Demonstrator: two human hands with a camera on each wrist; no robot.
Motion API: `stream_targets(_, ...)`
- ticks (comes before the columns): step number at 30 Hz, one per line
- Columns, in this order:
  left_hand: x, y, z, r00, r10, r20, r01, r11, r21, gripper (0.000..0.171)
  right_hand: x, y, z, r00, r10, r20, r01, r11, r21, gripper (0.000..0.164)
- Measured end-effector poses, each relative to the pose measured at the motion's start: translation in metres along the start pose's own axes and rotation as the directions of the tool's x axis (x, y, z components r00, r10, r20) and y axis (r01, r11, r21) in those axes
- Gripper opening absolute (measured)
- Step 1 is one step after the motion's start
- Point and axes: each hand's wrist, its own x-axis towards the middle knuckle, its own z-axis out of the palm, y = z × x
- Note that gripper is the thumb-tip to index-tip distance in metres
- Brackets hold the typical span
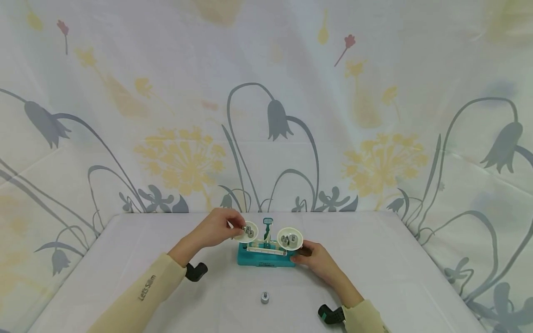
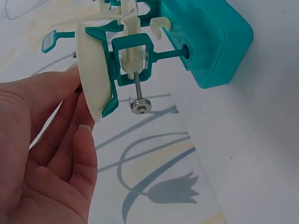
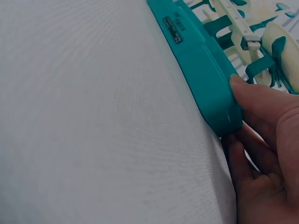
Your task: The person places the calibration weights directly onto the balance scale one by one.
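A teal balance scale (image 1: 266, 262) stands on the table with two cream pans. My left hand (image 1: 220, 227) reaches into the left pan (image 1: 243, 239), thumb and fingertips pinching what looks like a small metal weight, mostly hidden by the fingers. Other metal weights (image 1: 250, 231) sit in that pan. In the left wrist view, the pan's underside (image 2: 91, 70) hides the contents. At the scale's right end, my right hand (image 1: 319, 262) grips the base (image 3: 210, 84), thumb on top and fingers behind. Metal weights (image 1: 293, 238) also lie in the right pan (image 1: 290, 231).
A single metal weight (image 1: 264, 298) stands on the white table in front of the scale. Behind rises a flower-printed cloth (image 1: 266, 162). Black wrist devices (image 1: 196, 272) are at both forearms.
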Motion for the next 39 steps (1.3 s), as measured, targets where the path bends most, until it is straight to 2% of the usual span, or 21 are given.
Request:
stream_targets(3,0.0009,0.0006,0.0010,1.000,0.005,0.006,-0.006,1.000,0.022,0.011,0.0001,0.0006,0.0002,1.000,-0.002,-0.002,0.002,1.000,-0.002,0.057)
stream_targets(10,0.0037,0.0044,0.0046,0.999,-0.034,0.039,0.032,0.998,0.048,0.012,0.0005,0.0026,0.0016,1.000,-0.003,-0.007,0.003,1.000,-0.004,0.057)
stream_targets(17,0.0058,0.0076,0.0061,0.997,-0.054,0.063,0.052,0.998,0.036,0.011,-0.0001,0.0020,0.0009,1.000,-0.002,-0.012,0.002,1.000,-0.007,0.057)
stream_targets(33,0.0054,0.0098,0.0085,0.995,-0.041,0.086,0.036,0.998,0.059,0.010,-0.0011,-0.0006,-0.0004,1.000,-0.011,-0.002,0.011,1.000,-0.015,0.055)
stream_targets(39,0.0041,0.0091,0.0087,0.996,-0.040,0.082,0.037,0.999,0.032,0.010,-0.0013,-0.0002,-0.0006,1.000,-0.020,0.003,0.020,1.000,-0.012,0.056)
